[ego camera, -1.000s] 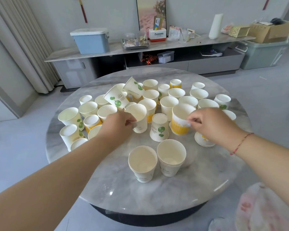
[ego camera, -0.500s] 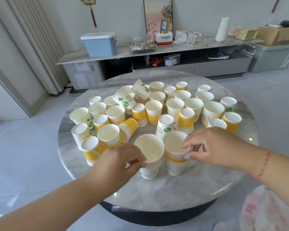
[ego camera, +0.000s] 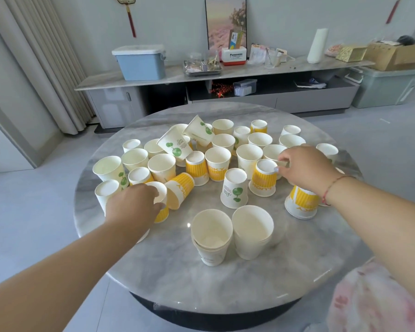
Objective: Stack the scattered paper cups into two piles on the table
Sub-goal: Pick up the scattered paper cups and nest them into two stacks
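Note:
Many paper cups, white with green print or yellow-banded, crowd the far half of the round marble table (ego camera: pixel 225 288). Some stand upright, some are upside down, and one yellow cup (ego camera: pixel 180 189) lies on its side. Two short piles stand side by side near me, the left pile (ego camera: pixel 211 238) and the right pile (ego camera: pixel 252 233). My left hand (ego camera: pixel 132 204) is closed over the rim of a yellow-banded cup (ego camera: pixel 162 213) at the left. My right hand (ego camera: pixel 304 166) pinches the rim of an upright white cup (ego camera: pixel 272 149), just behind an upside-down yellow cup (ego camera: pixel 264 180).
A low marble sideboard (ego camera: pixel 225 73) runs along the far wall with a blue bin (ego camera: pixel 140 62), a tray and boxes on it. A curtain hangs at the left. Pink patterned fabric (ego camera: pixel 379 298) shows at the lower right, below the table edge.
Both hands let go of cups set into the two near piles and reached out again, the left to the left cluster, the right to the middle-right cups. The camera tilted up slightly.

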